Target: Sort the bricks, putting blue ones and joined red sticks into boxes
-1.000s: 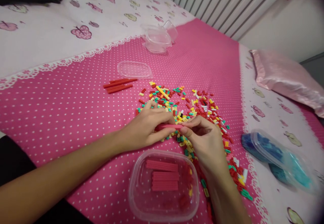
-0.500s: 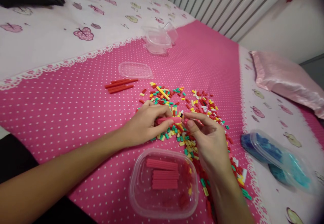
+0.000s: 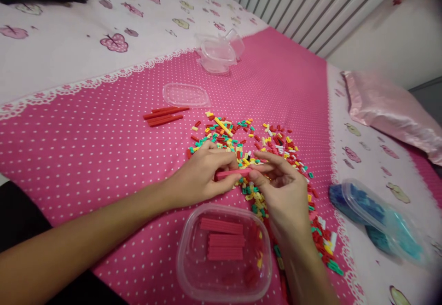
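Between thumb and fingers, my left hand (image 3: pixel 203 171) is closed on a pink stick of joined plastic building pieces (image 3: pixel 232 173). Thumb and forefinger of my right hand (image 3: pixel 285 192) pinch the stick's right end; any small piece inside that pinch is hidden. Beneath and beyond both hands spreads a pile of loose building pieces (image 3: pixel 258 199) in red, yellow, green and white. Nearer to me is a clear plastic tub (image 3: pixel 184 268), with several pink sticks (image 3: pixel 225 240) lying side by side in it.
Red sticks (image 3: pixel 165 117) lie left of the pile, near a clear lid (image 3: pixel 186 94). Farther back are stacked clear containers (image 3: pixel 217 54). At the right stand containers of blue (image 3: pixel 362 201) and turquoise pieces (image 3: pixel 404 238). A pink pillow (image 3: pixel 390 107) rests at the far right.
My right hand has come in against the pink stick's right end, closing the small gap. The stick has shifted slightly down and turned, showing a narrower side.
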Tool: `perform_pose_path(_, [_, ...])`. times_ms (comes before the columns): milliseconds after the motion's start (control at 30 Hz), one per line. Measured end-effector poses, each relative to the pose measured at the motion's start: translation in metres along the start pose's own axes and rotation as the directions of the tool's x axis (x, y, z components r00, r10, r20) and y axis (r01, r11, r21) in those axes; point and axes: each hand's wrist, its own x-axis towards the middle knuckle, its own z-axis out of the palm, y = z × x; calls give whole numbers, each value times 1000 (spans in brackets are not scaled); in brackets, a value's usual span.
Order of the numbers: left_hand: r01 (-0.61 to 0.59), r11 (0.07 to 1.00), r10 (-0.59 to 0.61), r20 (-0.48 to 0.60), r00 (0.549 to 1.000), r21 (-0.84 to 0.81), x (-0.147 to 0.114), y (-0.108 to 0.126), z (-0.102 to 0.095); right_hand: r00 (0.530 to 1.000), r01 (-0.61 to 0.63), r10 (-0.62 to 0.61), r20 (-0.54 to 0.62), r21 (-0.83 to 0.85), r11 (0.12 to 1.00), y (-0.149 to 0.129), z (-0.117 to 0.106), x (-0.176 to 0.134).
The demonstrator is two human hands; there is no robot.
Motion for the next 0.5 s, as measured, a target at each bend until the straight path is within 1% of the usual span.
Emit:
perform_pose_path(100, [18,1000,-18,-20,1000,13,0,-1,0,1000,0,0,20,4,1000,0,-1,1])
perform_pose_path(200, [68,997,-66,-75,995,28,1,-3,-1,999,4,-5,36,20,1000,0,-2,2])
perform_pose_path(300, [111,994,-108,-111,988,22,1,-5,-3,999,14,-14,39,-1,1000,0,-3,2])
perform_pose_path(367, [108,994,-104,-105,989,25,1,-6,-3,999,18,-17,38,-19,1000,1,-3,2])
perform_pose_path(500, [38,997,-31,-108,994,64,2,-6,-3,997,10,-8,72,-31,999,3,2,0])
